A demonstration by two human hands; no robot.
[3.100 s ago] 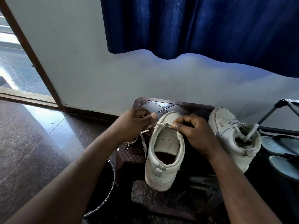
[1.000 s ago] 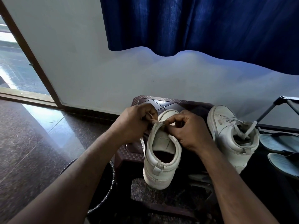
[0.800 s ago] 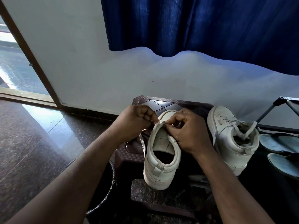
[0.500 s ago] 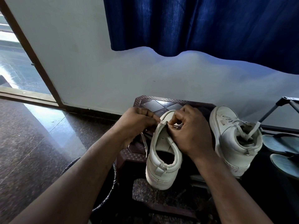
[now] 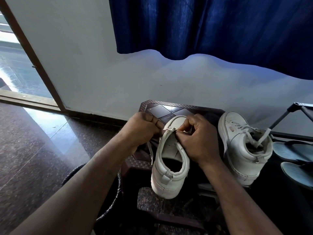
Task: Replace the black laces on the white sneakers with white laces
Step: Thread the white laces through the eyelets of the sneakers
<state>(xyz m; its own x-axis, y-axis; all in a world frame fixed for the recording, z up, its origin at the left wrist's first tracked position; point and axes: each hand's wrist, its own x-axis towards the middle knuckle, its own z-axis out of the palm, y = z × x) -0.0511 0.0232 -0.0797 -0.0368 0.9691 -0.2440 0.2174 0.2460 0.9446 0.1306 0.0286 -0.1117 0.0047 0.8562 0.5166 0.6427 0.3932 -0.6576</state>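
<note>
The left hand (image 5: 142,131) and right hand (image 5: 198,141) cover the front of the near sneaker (image 5: 169,168), so we cannot see its eyelets. The white lace (image 5: 150,152) vanishes into the curled left hand. Whether the right hand, pinching the sneaker's flap, also holds lace is too small for us to tell. The 2 sandals (image 5: 293,150) run off the right edge.

You face a pale wall (image 5: 101,65) under a blue curtain (image 5: 211,26), polished speckled floor (image 5: 33,150) glaring by the wood-framed doorway (image 5: 17,73).
</note>
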